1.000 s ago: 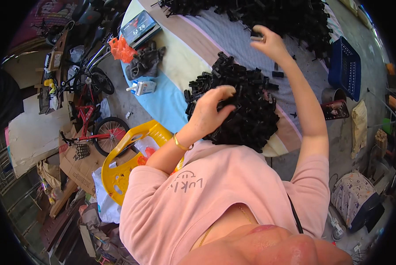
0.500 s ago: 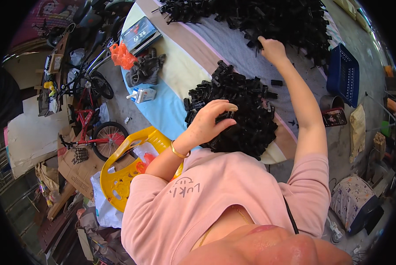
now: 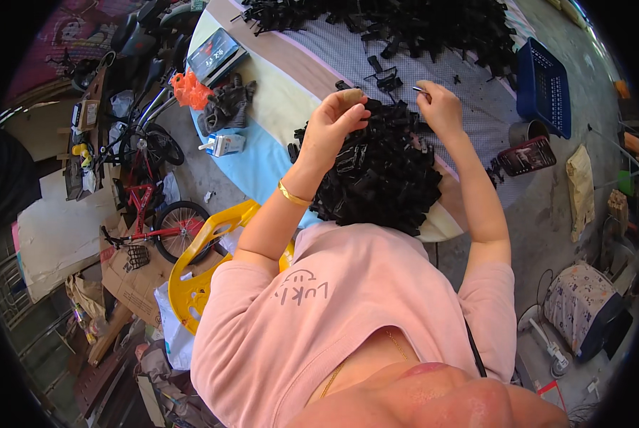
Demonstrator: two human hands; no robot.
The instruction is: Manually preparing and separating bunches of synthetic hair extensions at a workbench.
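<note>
A heap of small black plastic parts (image 3: 380, 182) lies on the cloth-covered table right in front of me. Over its far left side is my left hand (image 3: 342, 118), thumb and fingers curled together; whatever they pinch, if anything, is hidden. Across from it, my right hand (image 3: 442, 110) pinches a small thin piece with a shiny edge (image 3: 420, 89). Between the hands, a few loose black parts (image 3: 383, 76) show just past the heap. Farther back spreads a larger pile of similar black parts (image 3: 440, 28).
At the table's right stand a blue basket (image 3: 563, 107), a metal cup (image 3: 519, 133) and a phone (image 3: 526, 156). A flat box (image 3: 216, 53), orange bag (image 3: 189, 91), dark gloves (image 3: 226, 107) and drink carton (image 3: 226, 145) sit left. A yellow chair (image 3: 191, 285) and red bicycle (image 3: 144, 207) are beyond.
My right hand has come back from the far pile toward me, now with a small piece in its fingertips. My left hand has risen toward the heap's far side, its fingers closing. The view has shifted slightly.
</note>
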